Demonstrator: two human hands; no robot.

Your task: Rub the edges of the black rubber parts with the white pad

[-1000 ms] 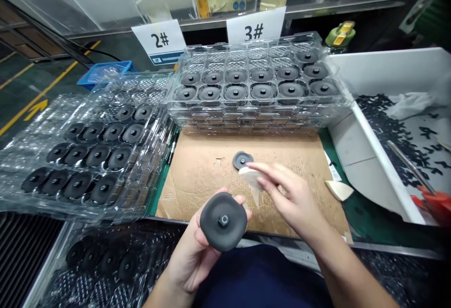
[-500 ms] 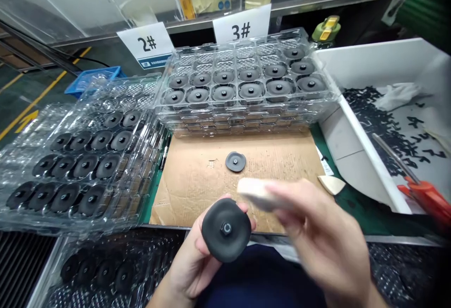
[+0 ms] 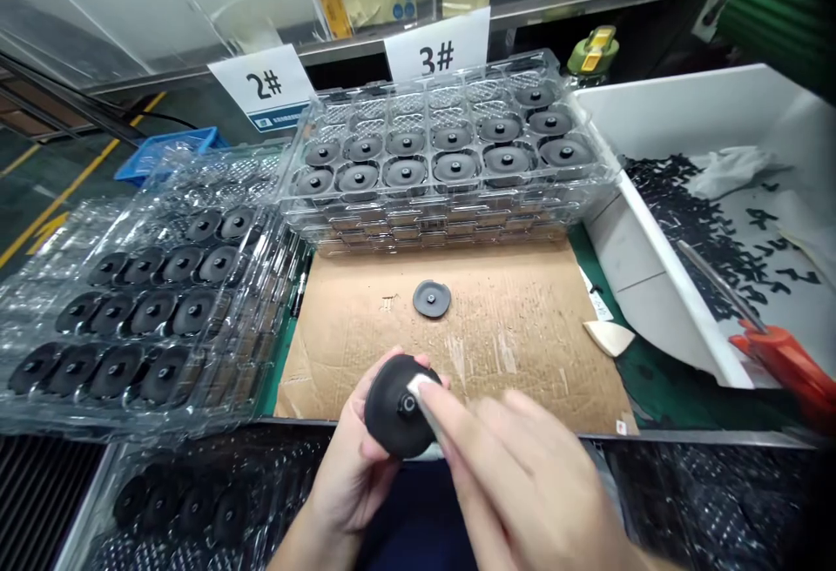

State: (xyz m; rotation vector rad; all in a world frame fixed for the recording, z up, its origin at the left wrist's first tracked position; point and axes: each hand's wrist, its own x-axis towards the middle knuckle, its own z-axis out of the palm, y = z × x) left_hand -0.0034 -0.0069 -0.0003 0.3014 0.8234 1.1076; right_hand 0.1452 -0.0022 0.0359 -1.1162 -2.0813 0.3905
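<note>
Green bench bears stacked trays along its back edge. Over its front edge, left hand and right hand meet: the left grasps a disc; the right pinches a white pad by the disc's hub, apparently wiping. Another stroke would call for steady holding.

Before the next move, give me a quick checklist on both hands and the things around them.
1. Left hand grips the black disc: ok, fingers around its edge, stud side showing.
2. Right hand holds the white pad: ok, pinched.
3. Pad touching the disc: cannot tell; it is right by the central stud.
4. Second disc apart from both hands: ok, flat on the cardboard.
5. Orange-handled tool clear of both hands: ok, by the white bin.
6. Held disc's underside clean: cannot tell, hidden.
</note>
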